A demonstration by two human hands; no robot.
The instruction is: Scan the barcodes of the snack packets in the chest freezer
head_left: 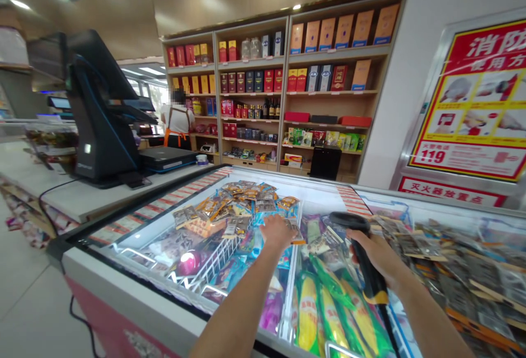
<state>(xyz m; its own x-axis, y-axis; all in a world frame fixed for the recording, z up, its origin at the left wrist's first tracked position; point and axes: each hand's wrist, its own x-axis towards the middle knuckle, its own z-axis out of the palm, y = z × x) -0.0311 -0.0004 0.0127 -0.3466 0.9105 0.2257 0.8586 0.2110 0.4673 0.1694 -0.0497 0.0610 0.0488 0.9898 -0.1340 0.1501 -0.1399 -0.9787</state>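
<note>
My right hand (380,256) is wrapped round the handle of a black barcode scanner (349,222), whose head points left and whose cable runs down. My left hand (276,231) is over the glass top of a chest freezer, its fingers bent down and its thumb at a small snack packet (296,233) with an orange edge. The fingertips are partly hidden. Just beyond lies a loose pile of similar brown and orange snack packets (219,204) on the glass. More packets (460,270), somewhat blurred, are spread on the right, beyond my right forearm.
Under the freezer (135,314) glass are corn-shaped packages (308,311) and a white wire basket (224,259). On the counter at left stands a black checkout terminal (107,111). A person (178,122) in an orange-strapped apron stands behind, near shelves (250,92) of boxes and bottles.
</note>
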